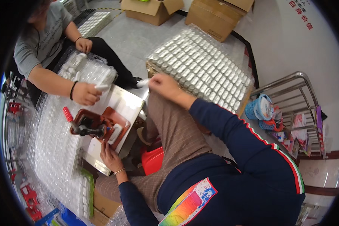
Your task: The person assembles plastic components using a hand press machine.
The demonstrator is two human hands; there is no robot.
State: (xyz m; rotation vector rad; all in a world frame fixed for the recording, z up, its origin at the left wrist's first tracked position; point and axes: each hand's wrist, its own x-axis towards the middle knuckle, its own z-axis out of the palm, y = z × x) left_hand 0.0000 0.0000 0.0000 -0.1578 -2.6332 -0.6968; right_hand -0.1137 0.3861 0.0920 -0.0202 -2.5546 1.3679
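My right hand (pixel 165 87), raised over my knee, pinches a small white oblong plastic piece (pixel 142 83) that is a little blurred. My left hand (pixel 111 158) lies at the near edge of a reddish-brown clamp fixture (pixel 123 141), its fingers stretched out and touching the base. Another white oblong piece (pixel 116 132) sits in that fixture, close to the clamp's dark metal rod (pixel 96 131). The clamp's red lever (pixel 67 114) points up to the left. Under the fixture is a pale metal-topped board (pixel 120 97).
Across from me a co-worker's hand (pixel 86 94) holds a white piece (pixel 101 87) near the clamp. A tray (pixel 199 62) of white pieces in rows stands right of my knee. Bubble wrap (pixel 51 139) covers the left side. Cardboard boxes (pixel 211 19) and a metal rack (pixel 297 90) stand farther off.
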